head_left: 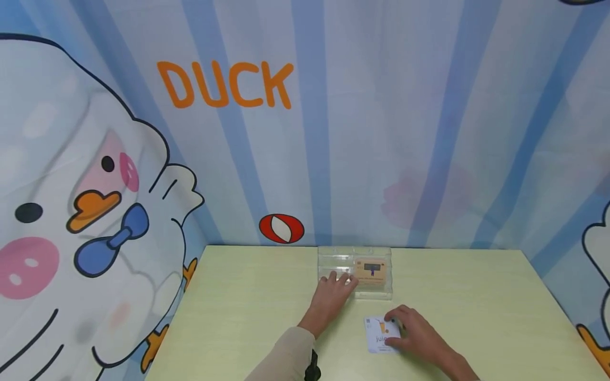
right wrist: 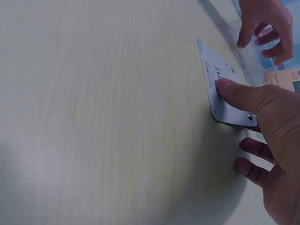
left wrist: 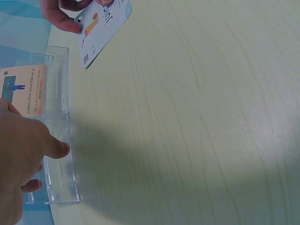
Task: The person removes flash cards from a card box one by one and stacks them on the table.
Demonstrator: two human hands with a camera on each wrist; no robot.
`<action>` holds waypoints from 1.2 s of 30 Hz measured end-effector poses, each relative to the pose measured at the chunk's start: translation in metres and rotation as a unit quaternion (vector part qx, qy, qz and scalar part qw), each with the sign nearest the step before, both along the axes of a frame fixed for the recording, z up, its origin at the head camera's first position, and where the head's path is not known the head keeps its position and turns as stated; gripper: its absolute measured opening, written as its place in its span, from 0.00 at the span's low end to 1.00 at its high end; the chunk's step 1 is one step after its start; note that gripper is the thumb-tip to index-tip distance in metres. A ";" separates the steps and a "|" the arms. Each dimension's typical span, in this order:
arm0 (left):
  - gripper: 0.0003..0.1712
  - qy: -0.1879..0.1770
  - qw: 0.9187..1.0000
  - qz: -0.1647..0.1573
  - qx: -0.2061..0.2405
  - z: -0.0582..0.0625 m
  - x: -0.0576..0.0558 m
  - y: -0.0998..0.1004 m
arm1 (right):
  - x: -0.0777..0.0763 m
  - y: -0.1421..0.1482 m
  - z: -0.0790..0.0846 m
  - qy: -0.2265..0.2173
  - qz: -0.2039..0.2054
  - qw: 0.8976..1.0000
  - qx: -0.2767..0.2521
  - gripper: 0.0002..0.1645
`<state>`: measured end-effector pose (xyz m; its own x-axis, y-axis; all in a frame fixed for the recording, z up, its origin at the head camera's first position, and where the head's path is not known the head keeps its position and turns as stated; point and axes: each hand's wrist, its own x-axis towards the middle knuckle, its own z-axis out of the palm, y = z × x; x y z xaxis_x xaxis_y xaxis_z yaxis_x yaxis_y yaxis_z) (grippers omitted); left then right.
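Observation:
My right hand (head_left: 419,330) pinches a white flash card (head_left: 376,341) with a juice picture and word printed on it, thumb on the printed face. In the right wrist view the card (right wrist: 211,89) is tilted above the table. My left hand (head_left: 330,299) is over the left compartment of a clear plastic tray (head_left: 373,295), fingers spread and slightly bent, holding nothing. In the tray's right compartment lies an orange card (head_left: 364,278), which reads "clean the blackboard" in the left wrist view.
The tray stands at the back of a pale wood-grain table (head_left: 257,296), against a blue striped curtain (head_left: 352,159) with "DUCK" lettering. A large printed duck (head_left: 71,211) fills the backdrop on the left. A dark band (head_left: 313,366) circles the left wrist.

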<state>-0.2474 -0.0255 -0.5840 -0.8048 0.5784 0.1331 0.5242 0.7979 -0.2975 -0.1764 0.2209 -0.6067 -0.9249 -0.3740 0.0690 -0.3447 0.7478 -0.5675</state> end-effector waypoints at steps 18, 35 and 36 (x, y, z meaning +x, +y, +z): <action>0.29 -0.001 1.000 0.005 0.001 -0.003 0.000 0.001 | 0.002 0.001 -0.001 0.017 0.018 1.000 -0.006 0.23; 0.31 -0.003 1.000 0.009 0.001 -0.005 -0.001 0.002 | -0.015 0.005 0.016 -0.015 0.017 0.998 -0.055 0.26; 0.31 -0.001 1.000 0.009 0.001 -0.006 -0.001 0.002 | -0.018 0.005 0.019 -0.015 0.014 0.998 -0.060 0.27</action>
